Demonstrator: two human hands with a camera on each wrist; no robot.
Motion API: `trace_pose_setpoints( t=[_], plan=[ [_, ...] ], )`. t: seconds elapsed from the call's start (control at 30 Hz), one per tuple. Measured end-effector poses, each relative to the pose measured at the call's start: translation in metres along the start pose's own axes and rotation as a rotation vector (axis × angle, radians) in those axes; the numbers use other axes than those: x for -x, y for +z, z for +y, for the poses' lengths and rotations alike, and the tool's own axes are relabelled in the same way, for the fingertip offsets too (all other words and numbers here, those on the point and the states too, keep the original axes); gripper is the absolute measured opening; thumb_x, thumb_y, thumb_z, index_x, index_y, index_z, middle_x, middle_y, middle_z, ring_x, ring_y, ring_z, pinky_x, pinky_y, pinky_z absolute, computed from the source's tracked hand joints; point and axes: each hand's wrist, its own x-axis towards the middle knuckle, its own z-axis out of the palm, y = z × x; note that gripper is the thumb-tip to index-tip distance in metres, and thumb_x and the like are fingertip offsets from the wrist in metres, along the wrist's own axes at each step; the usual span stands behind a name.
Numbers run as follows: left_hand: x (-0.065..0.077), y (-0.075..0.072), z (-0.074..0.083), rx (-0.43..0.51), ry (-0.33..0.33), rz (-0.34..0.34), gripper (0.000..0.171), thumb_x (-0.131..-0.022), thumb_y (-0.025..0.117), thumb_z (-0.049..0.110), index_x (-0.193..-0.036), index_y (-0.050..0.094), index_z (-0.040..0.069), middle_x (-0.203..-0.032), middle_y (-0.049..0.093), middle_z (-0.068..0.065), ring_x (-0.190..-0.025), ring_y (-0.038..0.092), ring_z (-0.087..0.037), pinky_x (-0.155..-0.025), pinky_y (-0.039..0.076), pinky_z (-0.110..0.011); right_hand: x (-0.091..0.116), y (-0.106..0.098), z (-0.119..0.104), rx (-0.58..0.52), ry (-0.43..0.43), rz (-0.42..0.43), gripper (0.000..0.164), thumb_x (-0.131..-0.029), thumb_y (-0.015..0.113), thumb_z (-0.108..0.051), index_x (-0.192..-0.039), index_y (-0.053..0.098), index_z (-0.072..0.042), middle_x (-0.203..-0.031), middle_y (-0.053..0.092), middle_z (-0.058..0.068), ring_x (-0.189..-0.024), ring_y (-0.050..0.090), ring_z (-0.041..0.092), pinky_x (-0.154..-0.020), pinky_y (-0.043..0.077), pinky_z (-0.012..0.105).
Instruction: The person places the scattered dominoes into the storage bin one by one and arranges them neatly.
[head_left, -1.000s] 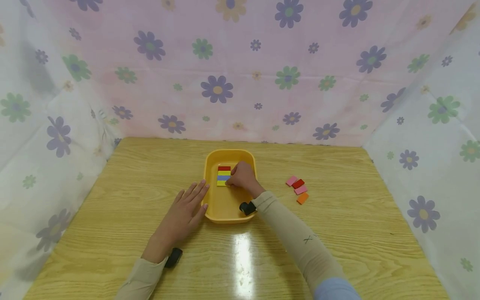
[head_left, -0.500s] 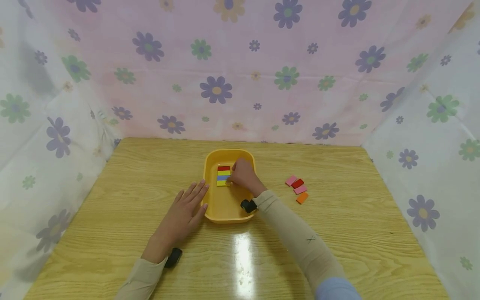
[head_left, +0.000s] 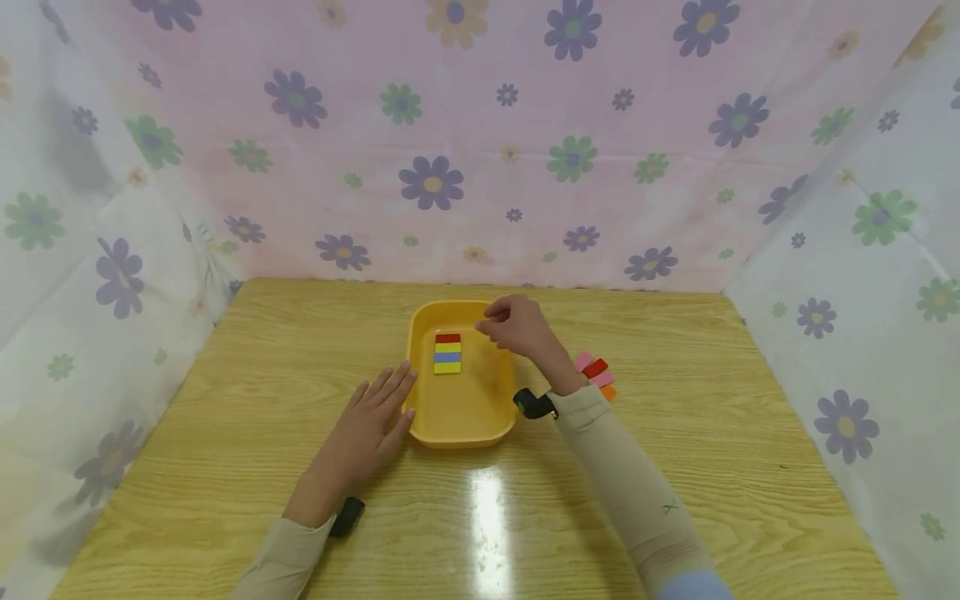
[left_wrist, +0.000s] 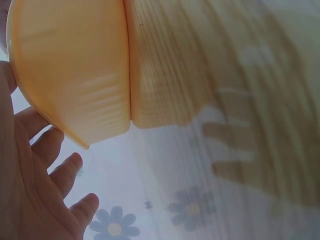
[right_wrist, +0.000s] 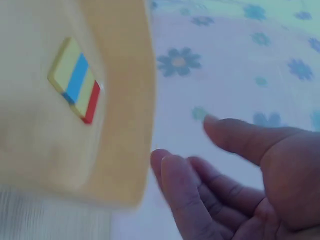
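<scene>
A yellow plastic tray (head_left: 457, 417) stands on the table with a row of flat tiles inside, edge to edge. From back to front run a red tile (head_left: 447, 338), a yellow tile (head_left: 447, 347), a blue tile (head_left: 447, 357) and another yellow tile (head_left: 447, 367). My left hand (head_left: 367, 425) touches the tray's left rim, its fingers spread; in the left wrist view the fingertips lie along the rim. Over the tray's right rim hovers my right hand (head_left: 521, 329), thumb and fingers apart with nothing between them, as the right wrist view shows.
To the right of the tray lies a small group of loose tiles: pink tiles (head_left: 602, 378), a red tile (head_left: 596, 368) and an orange tile (head_left: 608, 392), partly behind the right wrist. Flowered cloth (head_left: 480, 208) walls the wooden table (head_left: 337, 325) at the back and sides.
My right hand has lifted from the front yellow tile and moved right to the tray's rim, its fingers parting. The row of tiles is now fully visible. The left hand stays put.
</scene>
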Motion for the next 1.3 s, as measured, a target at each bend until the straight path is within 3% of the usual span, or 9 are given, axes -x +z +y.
trace_pose_setpoints(
  t=[0.13,0.27,0.4,0.57,0.67,1.13,1.3],
  plan=[
    [0.001,-0.001,0.001,0.002,0.002,0.002,0.058,-0.109,0.047,0.033,-0.16,0.033,0.011,-0.168,0.026,-0.006,-0.154,0.024,-0.037,-0.121,0.018,-0.065,0.008,-0.016,0.017,-0.084,-0.106,0.03,0.034,-0.1,0.066,-0.02,-0.124,0.067,0.004,-0.11,0.069,0.021,-0.096,0.07,0.041,-0.082,0.062,0.047],
    [0.001,-0.001,0.002,-0.002,0.005,0.005,0.057,-0.109,0.046,0.033,-0.16,0.033,0.011,-0.168,0.026,-0.007,-0.154,0.025,-0.037,-0.121,0.018,-0.065,0.018,-0.026,0.036,-0.144,-0.171,0.101,0.028,-0.101,0.065,-0.017,-0.119,0.069,0.004,-0.109,0.07,0.025,-0.085,0.071,0.03,-0.081,0.06,0.055],
    [0.001,-0.001,0.002,-0.004,0.008,0.006,0.057,-0.109,0.046,0.033,-0.16,0.033,0.01,-0.168,0.026,-0.007,-0.154,0.025,-0.038,-0.121,0.019,-0.065,0.026,-0.029,0.06,-0.172,-0.159,0.175,0.027,-0.102,0.064,-0.016,-0.115,0.07,0.006,-0.105,0.069,0.029,-0.079,0.07,0.025,-0.076,0.062,0.051],
    [0.001,0.0,0.003,0.0,0.005,0.001,0.057,-0.109,0.046,0.032,-0.16,0.032,0.01,-0.168,0.026,-0.007,-0.154,0.023,-0.037,-0.122,0.018,-0.064,0.036,-0.028,0.092,-0.229,-0.104,0.199,0.031,-0.102,0.064,-0.018,-0.116,0.068,0.01,-0.106,0.068,0.032,-0.089,0.069,0.044,-0.072,0.063,0.042],
    [0.001,-0.001,0.003,-0.001,0.003,0.002,0.057,-0.109,0.045,0.033,-0.161,0.032,0.01,-0.168,0.026,-0.007,-0.154,0.024,-0.037,-0.122,0.018,-0.064,0.044,-0.03,0.106,-0.249,-0.07,0.19,0.034,-0.103,0.062,-0.02,-0.118,0.067,0.01,-0.108,0.068,0.033,-0.093,0.068,0.047,-0.072,0.063,0.038],
    [0.002,-0.002,0.003,-0.001,-0.006,-0.002,0.058,-0.109,0.046,0.034,-0.161,0.032,0.012,-0.168,0.025,-0.006,-0.155,0.022,-0.037,-0.122,0.017,-0.065,0.08,-0.057,0.147,-0.194,-0.039,0.213,0.028,-0.1,0.066,-0.017,-0.116,0.07,0.007,-0.105,0.071,0.028,-0.083,0.071,0.032,-0.067,0.06,0.029],
    [0.001,-0.002,0.003,0.0,-0.004,-0.002,0.058,-0.109,0.045,0.035,-0.161,0.032,0.012,-0.168,0.026,-0.006,-0.154,0.023,-0.037,-0.122,0.017,-0.065,0.097,-0.066,0.159,-0.104,-0.076,0.219,0.026,-0.096,0.072,-0.015,-0.114,0.072,0.005,-0.105,0.073,0.022,-0.09,0.07,0.024,-0.075,0.057,0.022]
  ],
)
